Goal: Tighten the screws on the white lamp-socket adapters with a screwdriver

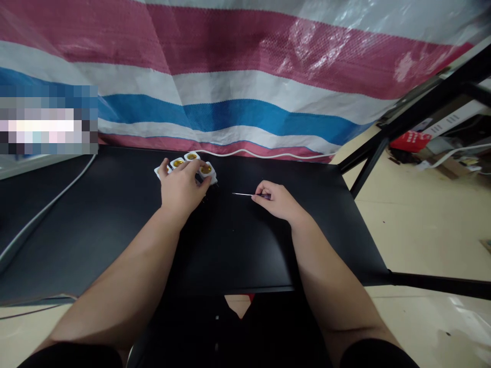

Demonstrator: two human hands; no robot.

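My left hand (180, 189) reaches over a small cluster of white square pieces with shiny gold round cups (192, 156), lying towards the back of the black table. Its thumb and a finger close on the rightmost piece (206, 168), while the other fingers lie across the rest. Part of the cluster is hidden under the hand. My right hand (276, 198) is closed around the dark handle of a thin screwdriver (242, 194). The metal shaft points left towards the cluster, with a gap of bare table between them. What the shaft's tip looks like is too small to tell.
The black table (245, 250) ends at a striped plastic sheet (238, 82) behind. A white cable (264, 154) runs along the back edge, and another cable (49, 204) crosses the left side. Black metal frame bars (368, 163) stand at the right; beyond lie boxes on the floor.
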